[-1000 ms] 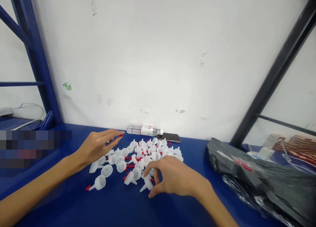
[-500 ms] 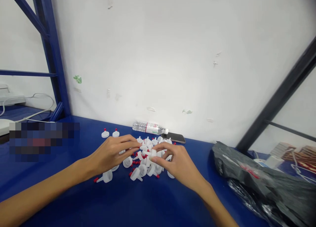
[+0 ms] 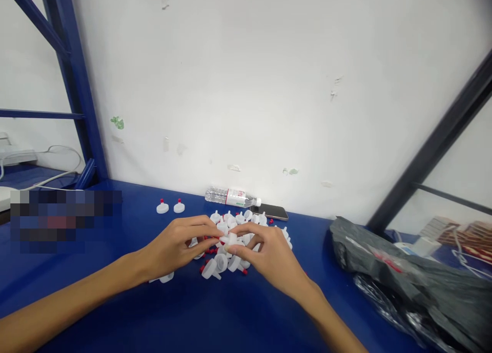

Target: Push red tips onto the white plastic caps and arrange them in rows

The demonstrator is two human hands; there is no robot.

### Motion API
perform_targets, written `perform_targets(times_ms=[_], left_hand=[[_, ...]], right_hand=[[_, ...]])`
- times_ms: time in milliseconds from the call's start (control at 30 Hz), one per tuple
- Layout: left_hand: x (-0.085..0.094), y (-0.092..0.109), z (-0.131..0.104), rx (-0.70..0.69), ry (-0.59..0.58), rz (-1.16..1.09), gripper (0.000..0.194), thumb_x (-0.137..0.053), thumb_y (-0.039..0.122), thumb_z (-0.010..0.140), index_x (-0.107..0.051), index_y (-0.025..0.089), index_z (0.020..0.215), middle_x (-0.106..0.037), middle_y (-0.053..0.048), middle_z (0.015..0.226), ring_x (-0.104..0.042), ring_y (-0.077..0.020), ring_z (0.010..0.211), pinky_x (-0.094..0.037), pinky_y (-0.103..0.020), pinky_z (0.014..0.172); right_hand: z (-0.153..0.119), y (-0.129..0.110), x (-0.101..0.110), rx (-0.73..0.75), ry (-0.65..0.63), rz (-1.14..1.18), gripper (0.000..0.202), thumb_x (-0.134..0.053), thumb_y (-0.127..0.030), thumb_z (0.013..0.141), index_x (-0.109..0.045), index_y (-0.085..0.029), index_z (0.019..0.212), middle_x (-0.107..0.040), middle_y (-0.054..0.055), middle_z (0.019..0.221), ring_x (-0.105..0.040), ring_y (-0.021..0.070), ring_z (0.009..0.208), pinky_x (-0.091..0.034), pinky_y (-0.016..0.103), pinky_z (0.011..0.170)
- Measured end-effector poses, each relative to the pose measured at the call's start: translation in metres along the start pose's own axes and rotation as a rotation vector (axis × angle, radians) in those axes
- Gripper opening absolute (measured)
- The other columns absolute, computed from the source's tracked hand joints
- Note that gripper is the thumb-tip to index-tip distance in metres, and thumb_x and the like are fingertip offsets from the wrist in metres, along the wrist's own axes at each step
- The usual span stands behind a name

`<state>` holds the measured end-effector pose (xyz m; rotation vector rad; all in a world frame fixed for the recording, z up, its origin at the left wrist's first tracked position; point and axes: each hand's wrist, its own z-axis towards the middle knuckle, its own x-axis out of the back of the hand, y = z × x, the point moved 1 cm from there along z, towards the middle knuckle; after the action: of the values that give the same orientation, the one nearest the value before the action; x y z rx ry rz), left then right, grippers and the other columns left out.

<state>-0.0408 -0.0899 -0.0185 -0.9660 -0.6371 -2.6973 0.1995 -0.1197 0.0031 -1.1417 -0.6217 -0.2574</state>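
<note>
My right hand (image 3: pixel 271 248) pinches a white plastic nozzle cap (image 3: pixel 232 238) between thumb and fingers, its spout pointing left. My left hand (image 3: pixel 180 240) is closed at the spout's end, its fingertips pinching a small red tip that is mostly hidden. Under and around both hands lies a pile of white nozzle caps (image 3: pixel 221 262), mixed with loose red tips (image 3: pixel 210 250). Two white caps with red tips fitted stand upright to the left, one cap (image 3: pixel 162 208) beside the other cap (image 3: pixel 179 207). My left wrist partly covers another cap (image 3: pixel 166 278).
A clear water bottle (image 3: pixel 232 197) lies by the wall behind the pile, touching or close to a dark phone (image 3: pixel 269 211). A grey plastic bag (image 3: pixel 403 276) covers the right side of the blue table (image 3: pixel 230 317). Blue posts (image 3: pixel 82 81) rise at left.
My hands have come together: the left fingertips with the red tip now meet the spout of the cap in my right hand. The view has shifted slightly.
</note>
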Motion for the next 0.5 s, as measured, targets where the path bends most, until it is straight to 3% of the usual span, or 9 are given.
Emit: perform_targets(times_ms=[267,367,500], left_hand=[[0.002,-0.002,0.001,0.098,-0.013,-0.065,0.016,-0.066,0.025,0.103,-0.081,0.022,0.107,-0.078,-0.003,0.094,-0.068,-0.0079,0.063,-0.048,-0.017,0.05],[0.009,-0.006,0.004,0.122,0.064,0.032,0.017,-0.066,0.031,0.104,-0.08,0.021,0.103,-0.078,-0.002,0.092,-0.067,-0.0082,0.062,-0.048,-0.019,0.05],[0.022,-0.02,0.007,0.194,0.17,0.238,0.028,-0.062,0.042,0.105,-0.081,0.022,0.103,-0.08,-0.004,0.096,-0.065,-0.0098,0.063,-0.05,-0.022,0.053]], right_hand=[[0.001,0.001,0.0,0.011,0.03,-0.005,0.026,-0.077,-0.044,0.096,-0.079,-0.027,0.116,-0.083,0.0,0.109,-0.076,0.0164,0.07,-0.053,0.027,0.069],[-0.001,-0.002,0.011,0.026,0.072,-0.149,0.025,-0.063,-0.045,0.104,-0.079,-0.026,0.102,-0.083,0.0,0.096,-0.075,0.0178,0.073,-0.05,0.028,0.068],[-0.004,0.001,0.021,-0.019,-0.119,-0.396,0.016,-0.072,-0.031,0.097,-0.08,-0.026,0.085,-0.082,-0.003,0.08,-0.074,0.0192,0.071,-0.045,0.029,0.067]])
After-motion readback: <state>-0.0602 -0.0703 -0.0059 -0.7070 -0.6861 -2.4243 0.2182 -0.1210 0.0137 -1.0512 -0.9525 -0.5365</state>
